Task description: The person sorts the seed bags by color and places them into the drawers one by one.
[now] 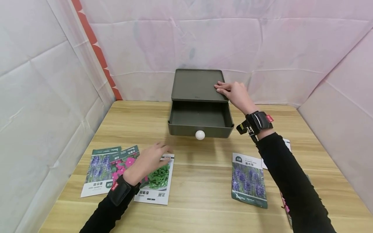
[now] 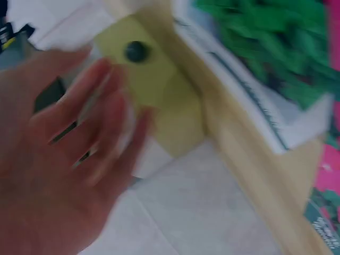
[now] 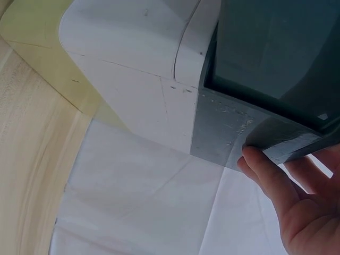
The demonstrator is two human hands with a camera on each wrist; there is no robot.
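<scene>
The dark green drawer box [image 1: 198, 84] stands at the far middle of the wooden table [image 1: 204, 207], close against the white backdrop, and its single drawer [image 1: 200, 121] is pulled out toward the person, showing a bare inside and a white round knob [image 1: 199, 135] on its front. The right hand [image 1: 234, 93] lies flat on the box's top at its right front corner, fingers straight and together, pressing down rather than gripping; the right wrist view shows a thumb [image 3: 271, 175] against the box's grey-green wall (the rest of that hand is out of its frame). Nearer the person and to the left of the drawer, the left hand [image 1: 147, 161] rests with relaxed, outstretched fingers on a seed packet with green leaves [image 1: 155, 181], its fingertips near the packet's top edge; it holds nothing, and the left wrist view, though blurred, shows the fingers [image 2: 90, 106] spread open. Just left of that packet lie a pink-flower packet [image 1: 122, 163] and a lavender packet [image 1: 100, 171], overlapping one another. To the right of the drawer and nearer the person lies another lavender packet [image 1: 249, 179], with the edge of a white packet [image 1: 287, 144] showing behind the right forearm.
</scene>
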